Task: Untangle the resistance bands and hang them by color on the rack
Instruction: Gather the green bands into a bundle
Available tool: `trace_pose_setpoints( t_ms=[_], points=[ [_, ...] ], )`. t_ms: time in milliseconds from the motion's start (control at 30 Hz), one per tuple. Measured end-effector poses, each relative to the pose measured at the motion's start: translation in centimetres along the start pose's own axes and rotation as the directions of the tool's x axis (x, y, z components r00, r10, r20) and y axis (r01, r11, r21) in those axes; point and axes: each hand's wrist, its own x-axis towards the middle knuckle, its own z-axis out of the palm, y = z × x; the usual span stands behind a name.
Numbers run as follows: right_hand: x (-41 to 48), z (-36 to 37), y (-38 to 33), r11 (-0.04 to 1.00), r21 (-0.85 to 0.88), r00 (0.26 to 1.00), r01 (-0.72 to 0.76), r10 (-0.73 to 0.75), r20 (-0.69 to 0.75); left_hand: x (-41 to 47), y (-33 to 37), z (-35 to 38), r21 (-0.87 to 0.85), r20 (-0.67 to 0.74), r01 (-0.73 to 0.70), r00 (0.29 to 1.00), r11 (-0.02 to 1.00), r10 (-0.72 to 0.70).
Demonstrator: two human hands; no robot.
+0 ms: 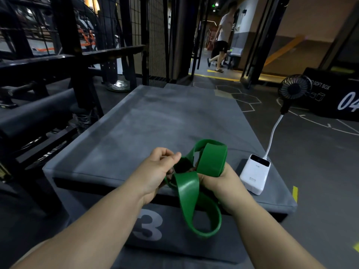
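Note:
A wide green resistance band [210, 162] is twisted into several loops above the near edge of a grey soft box [155, 121]. My left hand [157, 171] pinches one strand of it at the left. My right hand [219, 184] grips the bunched loops at the right. One long loop hangs down between my forearms in front of the box's painted number 3. A black metal rack [64, 61] stands to the left, beyond the box; I see no bands hanging on it.
A white power bank with a small black fan [254, 175] on a bendy neck sits on the box's right edge. A second black soft box [334, 94] lies at the right. A person [223, 33] walks in the doorway ahead. Weight equipment crowds the left.

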Motion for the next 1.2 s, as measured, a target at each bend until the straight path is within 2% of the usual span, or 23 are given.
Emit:
trace_pose_setpoints(
  t_ms=[133,300,400,467,533,567,633,700,800,900,967,1100,1200],
  points=[
    [0.2,0.1,0.0,0.998,0.063,0.997,-0.005,0.01,-0.075,0.4,-0.7,-0.5,0.319,0.016,-0.127,0.992,0.939,0.128],
    [0.2,0.2,-0.1,0.99,0.14,0.993,-0.012,0.028,-0.118,0.3,-0.7,-0.7,0.512,0.038,-0.232,0.968,0.827,0.248],
    [0.2,0.2,-0.5,0.969,0.246,0.988,-0.024,0.061,-0.14,-0.1,0.1,-1.0,0.504,0.14,-0.441,0.89,0.743,0.434],
    [0.2,0.0,-0.9,0.961,0.277,0.986,-0.019,0.064,-0.154,-0.6,0.5,-1.1,0.445,0.226,-0.516,0.856,0.732,0.465],
    [0.1,-0.1,-1.3,0.962,0.273,0.986,0.006,0.04,-0.163,-0.5,0.4,-1.3,0.496,0.283,-0.529,0.848,0.688,0.448],
    [0.1,-0.1,-1.5,0.951,0.307,0.986,0.015,0.037,-0.163,-0.2,0.0,-1.5,0.589,0.291,-0.533,0.841,0.608,0.455],
    [-0.1,0.1,-1.8,0.914,0.406,0.984,0.013,0.061,-0.169,0.4,-0.5,-1.6,0.705,0.286,-0.49,0.858,0.512,0.428],
    [-0.3,0.3,-2.2,0.896,0.443,0.983,0.024,0.06,-0.174,0.5,-0.6,-1.7,0.732,0.29,-0.519,0.823,0.441,0.488],
    [-0.3,-0.4,-2.9,0.873,0.486,0.97,0.042,0.08,-0.228,0.0,0.1,-1.8,0.797,0.299,-0.461,0.862,0.39,0.409],
    [-0.2,-1.8,-3.7,0.83,0.555,0.957,0.061,0.109,-0.268,-0.4,0.1,-2.1,0.796,0.266,-0.374,0.923,0.476,0.28],
    [-0.3,-1.9,-4.4,0.816,0.578,0.957,0.026,0.147,-0.251,-0.3,-0.1,-1.7,0.764,0.233,-0.346,0.935,0.545,0.266],
    [-0.6,-1.4,-4.4,0.787,0.613,0.944,-0.065,0.248,-0.218,-0.4,-0.2,-1.1,0.757,0.211,-0.404,0.895,0.513,0.393],
    [-0.7,-0.9,-4.5,0.737,0.666,0.948,-0.112,0.28,-0.15,0.1,-0.7,-1.0,0.666,0.188,-0.532,0.798,0.523,0.572]
  ],
)
